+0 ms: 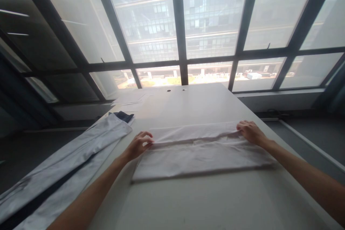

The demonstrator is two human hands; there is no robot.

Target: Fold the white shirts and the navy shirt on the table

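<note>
Over my feed I see the left forearm and right forearm bare to the edges of my view, slender and tapering towards the wrists, where the left hand and right hand are just as bare, with slim fingers

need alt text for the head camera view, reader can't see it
Two bare hands, left and right, pinch the ends of a fold in a flat, folded white cloth on a smooth white table. White and dark blue fabric lies along its left side; beyond, tall dark-framed windows face a building.
</note>
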